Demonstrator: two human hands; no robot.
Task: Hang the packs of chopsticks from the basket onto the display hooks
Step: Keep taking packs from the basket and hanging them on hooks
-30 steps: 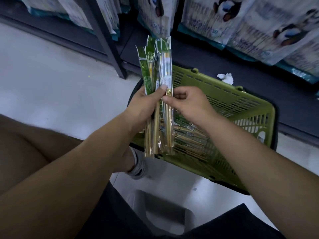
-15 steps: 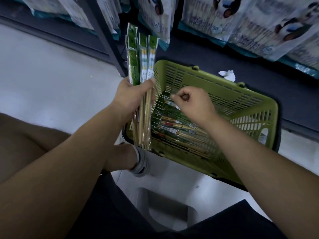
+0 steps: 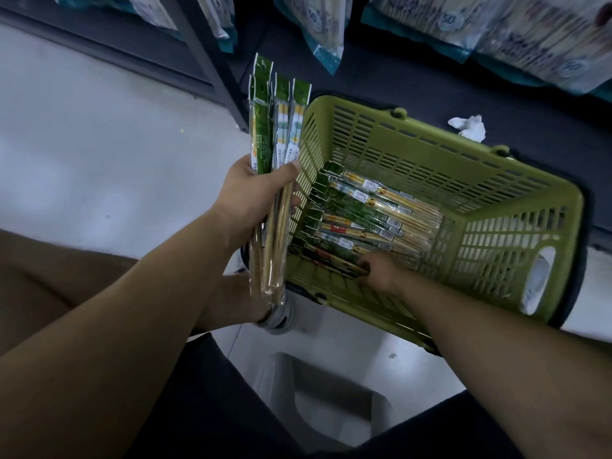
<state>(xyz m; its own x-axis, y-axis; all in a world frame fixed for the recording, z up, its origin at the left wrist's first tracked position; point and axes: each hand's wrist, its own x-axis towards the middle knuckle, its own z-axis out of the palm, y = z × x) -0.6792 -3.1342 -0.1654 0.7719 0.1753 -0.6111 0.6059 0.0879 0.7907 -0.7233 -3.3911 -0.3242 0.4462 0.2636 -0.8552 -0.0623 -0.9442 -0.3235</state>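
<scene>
Pale grey floor (image 3: 99,160) takes up most of your view, with the dark bottom shelf (image 3: 430,87) running along the top and big clear bags (image 3: 546,38) marked "50" hanging over it. The olive green basket (image 3: 414,167) sits tilted, half on that shelf's edge and half over the floor. There's a grey plastic stool (image 3: 324,392) down between your legs.

Inside the basket, a pile of chopstick packs (image 3: 374,213) lies flat, green header cards pointing toward your left. Your left hand (image 3: 255,197) has its fingers wrapped round a bundle of packs (image 3: 275,127), held upright just outside the basket's left wall, headers up. Your right hand (image 3: 381,268) is down in the basket at the near edge of the pile, fingers buried among the packs, so I can't tell if they've actually got hold of one. A small crumpled white tissue (image 3: 468,126) sits on the shelf behind the basket.
</scene>
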